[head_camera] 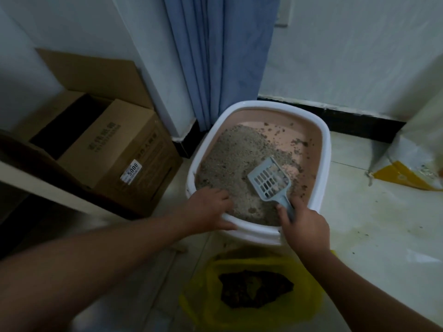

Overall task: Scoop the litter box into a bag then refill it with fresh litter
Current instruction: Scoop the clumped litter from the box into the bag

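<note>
The litter box (321, 164), white-rimmed with a pink liner, sits on the floor (374, 226) in the corner by the blue curtain (223, 56), and the step in hand looks like sifting out the remaining clumps. The right hand (305, 230) is curled round the handle of the grey slotted scoop (269, 180), whose blade lies face-up on the litter (230, 159); the left hand (211, 210) grips the near rim, fingers inside and thumb along the outside edge, steadying the box. The two hands are apart, one at each end of the near rim. To do this well, the blade should probably slide low under the dark clumps scattered at the far right of the pan, lift level, shake gently so clean grains fall through the slots, then travel straight back over the rim to the yellow bag (251, 305) just in front of the box, whose mouth lies open with dark waste already inside. Keeping the left hand firm on the rim should stop the box from skidding. The picture is dim and soft: whether the scoop carries anything cannot be told, its handle is mostly hidden in the right hand, the print on the cardboard box (115, 152) is unreadable, and the white-and-yellow sack (412, 164) at the right, possibly the fresh litter, is cut off by the edge.
</note>
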`<state>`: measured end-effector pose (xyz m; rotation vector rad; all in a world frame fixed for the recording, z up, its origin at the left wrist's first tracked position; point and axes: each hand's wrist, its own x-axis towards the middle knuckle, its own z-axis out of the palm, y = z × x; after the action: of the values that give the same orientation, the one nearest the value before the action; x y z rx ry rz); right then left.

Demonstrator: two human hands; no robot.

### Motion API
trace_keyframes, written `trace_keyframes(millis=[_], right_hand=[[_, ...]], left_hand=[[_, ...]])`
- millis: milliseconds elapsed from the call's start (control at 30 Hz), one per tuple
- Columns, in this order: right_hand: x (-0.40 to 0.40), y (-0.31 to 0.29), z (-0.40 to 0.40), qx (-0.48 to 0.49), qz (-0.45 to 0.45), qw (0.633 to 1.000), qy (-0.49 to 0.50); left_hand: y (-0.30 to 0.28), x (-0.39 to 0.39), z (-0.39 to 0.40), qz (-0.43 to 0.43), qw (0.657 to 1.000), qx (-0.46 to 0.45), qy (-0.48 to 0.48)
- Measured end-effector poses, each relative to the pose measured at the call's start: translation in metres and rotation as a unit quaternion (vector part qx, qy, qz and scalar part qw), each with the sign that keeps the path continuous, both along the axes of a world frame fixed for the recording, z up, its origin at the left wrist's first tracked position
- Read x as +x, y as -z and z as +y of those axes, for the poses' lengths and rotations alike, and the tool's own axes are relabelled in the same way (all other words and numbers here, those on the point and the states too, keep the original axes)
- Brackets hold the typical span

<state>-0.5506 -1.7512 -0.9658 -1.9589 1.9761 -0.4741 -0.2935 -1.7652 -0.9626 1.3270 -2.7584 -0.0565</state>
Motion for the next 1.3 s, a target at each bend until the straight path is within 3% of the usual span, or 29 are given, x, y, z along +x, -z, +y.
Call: trace_keyframes(millis=[100, 200, 433, 733, 900, 1167, 1300], right_hand=[[0.003, 0.005, 0.002, -0.019, 0.007, 1.000, 0.014], [0.005, 0.007, 0.003, -0.025, 0.016, 0.999, 0.033], [0.010, 0.011, 0.001, -0.036, 0.037, 0.998, 0.040], [0.016, 0.009, 0.002, -0.049, 0.041, 0.996, 0.055], [0.020, 0.001, 0.003, -0.014, 0.059, 0.997, 0.049], [0.021, -0.016, -0.013, 0.068, 0.115, 0.989, -0.056], [0.031, -0.014, -0.026, 0.092, 0.045, 0.983, -0.150]], left_hand=[[-0.018, 0.019, -0.038, -0.116, 0.988, 0.000, 0.098], [-0.024, 0.019, -0.063, -0.160, 0.982, 0.030, 0.094], [0.046, 0.029, -0.008, 0.083, 0.996, 0.033, 0.005], [0.047, 0.025, -0.001, 0.198, 0.980, -0.020, -0.015], [0.044, 0.025, 0.006, 0.216, 0.976, -0.020, -0.022], [0.042, 0.031, 0.019, 0.214, 0.966, -0.088, -0.112], [0.042, 0.028, 0.025, 0.219, 0.962, -0.082, -0.140]])
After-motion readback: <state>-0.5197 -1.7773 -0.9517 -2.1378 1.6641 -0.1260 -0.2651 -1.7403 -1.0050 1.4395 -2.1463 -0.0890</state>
